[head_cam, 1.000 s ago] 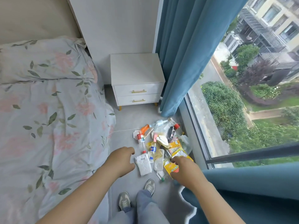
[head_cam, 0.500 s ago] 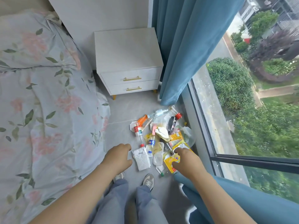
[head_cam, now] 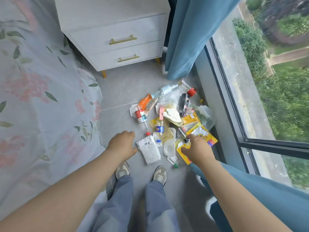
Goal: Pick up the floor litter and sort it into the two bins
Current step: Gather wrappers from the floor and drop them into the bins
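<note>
- left grip [head_cam: 122, 144]: fingers curled, holding nothing, at 9 o'clock of white packet [head_cam: 150, 151].
- right grip [head_cam: 197, 149]: apparently pinching yellow wrapper [head_cam: 184, 157], at 5 o'clock of litter pile [head_cam: 170, 114].

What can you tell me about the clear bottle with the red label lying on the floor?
The clear bottle looks like thin plastic and wears a red and white label. Its red cap is on and points toward the person. It lies flat on the grey floor at the left edge of the litter pile, beside an orange packet.
</note>
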Demonstrator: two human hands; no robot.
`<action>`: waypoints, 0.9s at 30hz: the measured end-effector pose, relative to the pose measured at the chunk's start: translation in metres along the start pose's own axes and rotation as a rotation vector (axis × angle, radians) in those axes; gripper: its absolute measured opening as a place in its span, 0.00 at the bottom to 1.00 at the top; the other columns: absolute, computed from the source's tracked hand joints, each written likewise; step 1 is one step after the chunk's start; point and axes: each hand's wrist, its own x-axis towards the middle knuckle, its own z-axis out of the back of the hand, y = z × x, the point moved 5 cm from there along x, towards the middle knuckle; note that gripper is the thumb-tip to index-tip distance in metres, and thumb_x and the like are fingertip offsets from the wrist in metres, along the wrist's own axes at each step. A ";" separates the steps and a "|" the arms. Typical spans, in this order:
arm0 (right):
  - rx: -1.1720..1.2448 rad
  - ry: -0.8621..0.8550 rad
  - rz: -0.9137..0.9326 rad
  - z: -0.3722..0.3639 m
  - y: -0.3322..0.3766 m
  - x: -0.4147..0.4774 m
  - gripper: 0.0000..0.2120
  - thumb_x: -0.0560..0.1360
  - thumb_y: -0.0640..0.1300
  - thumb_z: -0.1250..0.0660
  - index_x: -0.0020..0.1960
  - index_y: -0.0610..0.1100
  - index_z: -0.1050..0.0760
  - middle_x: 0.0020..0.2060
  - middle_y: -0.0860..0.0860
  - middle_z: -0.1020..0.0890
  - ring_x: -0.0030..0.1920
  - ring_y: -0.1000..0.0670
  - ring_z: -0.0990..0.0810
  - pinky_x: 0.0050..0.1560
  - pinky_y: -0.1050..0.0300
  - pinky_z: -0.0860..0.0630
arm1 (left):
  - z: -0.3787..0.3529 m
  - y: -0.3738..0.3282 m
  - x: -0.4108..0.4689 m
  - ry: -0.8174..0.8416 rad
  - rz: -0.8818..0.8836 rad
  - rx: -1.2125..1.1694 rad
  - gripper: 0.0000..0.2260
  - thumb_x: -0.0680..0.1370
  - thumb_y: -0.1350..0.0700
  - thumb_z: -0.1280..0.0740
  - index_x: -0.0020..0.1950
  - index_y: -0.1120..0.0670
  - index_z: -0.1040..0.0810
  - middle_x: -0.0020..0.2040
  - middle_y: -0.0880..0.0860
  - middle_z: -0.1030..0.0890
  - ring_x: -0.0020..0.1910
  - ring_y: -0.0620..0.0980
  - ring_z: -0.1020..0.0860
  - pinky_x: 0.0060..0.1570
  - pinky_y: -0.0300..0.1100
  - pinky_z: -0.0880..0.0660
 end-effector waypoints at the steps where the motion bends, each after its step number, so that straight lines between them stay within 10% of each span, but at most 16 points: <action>1: -0.006 0.006 -0.004 -0.010 -0.002 0.011 0.23 0.73 0.48 0.33 0.66 0.45 0.30 0.60 0.45 0.24 0.56 0.44 0.23 0.48 0.53 0.24 | -0.009 0.002 0.012 0.010 -0.002 0.005 0.19 0.75 0.51 0.35 0.64 0.56 0.30 0.60 0.56 0.26 0.57 0.57 0.26 0.54 0.46 0.27; 27: -0.147 -0.021 0.102 -0.254 -0.017 0.260 0.25 0.74 0.51 0.33 0.67 0.42 0.32 0.61 0.44 0.26 0.59 0.42 0.24 0.49 0.54 0.29 | -0.264 0.058 0.268 0.036 -0.012 0.037 0.23 0.72 0.45 0.31 0.61 0.57 0.29 0.59 0.58 0.27 0.58 0.59 0.26 0.54 0.49 0.28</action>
